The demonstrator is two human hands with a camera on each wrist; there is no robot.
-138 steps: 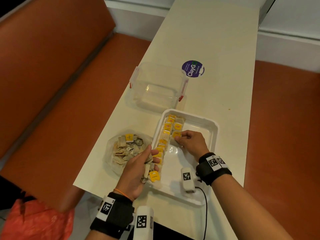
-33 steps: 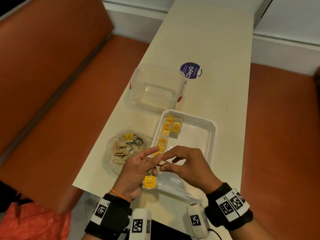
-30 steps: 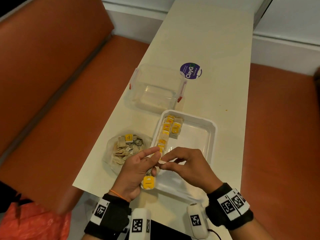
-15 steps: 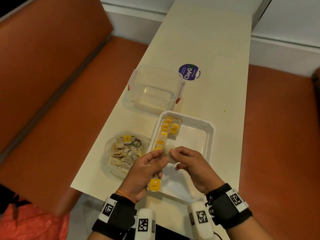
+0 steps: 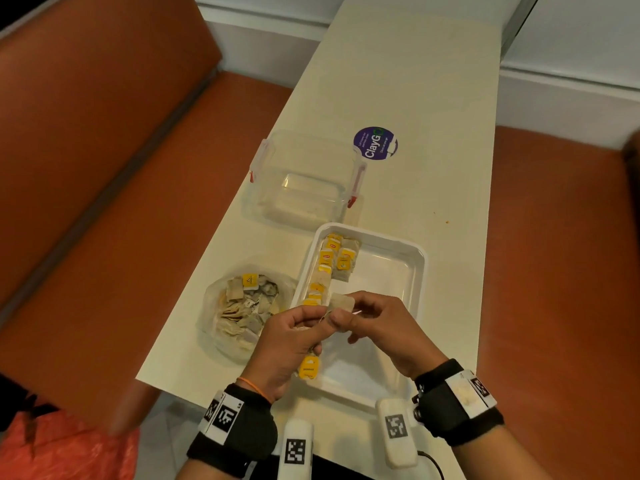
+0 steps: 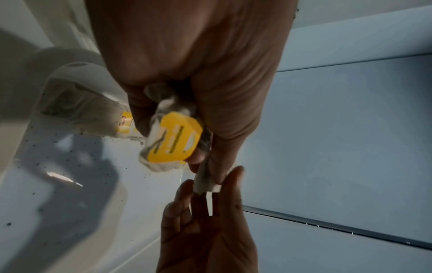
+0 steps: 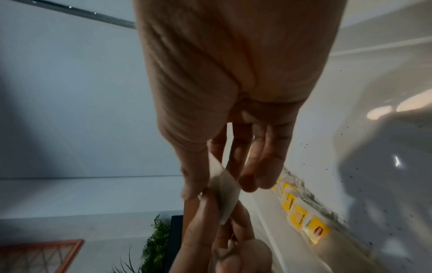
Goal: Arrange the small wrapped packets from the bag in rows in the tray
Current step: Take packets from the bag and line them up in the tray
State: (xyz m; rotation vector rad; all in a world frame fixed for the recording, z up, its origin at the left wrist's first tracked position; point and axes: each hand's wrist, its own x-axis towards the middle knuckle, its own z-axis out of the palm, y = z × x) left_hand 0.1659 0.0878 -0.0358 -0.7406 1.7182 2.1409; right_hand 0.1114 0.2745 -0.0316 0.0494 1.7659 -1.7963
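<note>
The white tray (image 5: 417, 252) lies on the table with a row of yellow-tagged packets (image 5: 325, 258) along its left wall and a short second row beside it. Left of it sits the clear bag (image 5: 211, 306) holding several loose packets. Both hands meet above the tray's near left part. My left hand (image 5: 294, 327) grips a bunch of packets (image 6: 168, 110), a yellow tag (image 5: 309, 367) hanging below it. My right hand (image 5: 349, 313) pinches one pale packet (image 5: 341, 302) between thumb and fingers. That same packet (image 7: 225, 186) shows in the right wrist view.
An open clear plastic box (image 5: 304, 181) with red clips stands beyond the tray. A round purple sticker (image 5: 375, 143) lies on the table further back. Orange bench seats (image 5: 86, 168) run along both sides of the narrow table.
Since 4.6 s ago my right hand left the second row and came back to my left hand. Over the last second it took one packet from the left hand's bunch.
</note>
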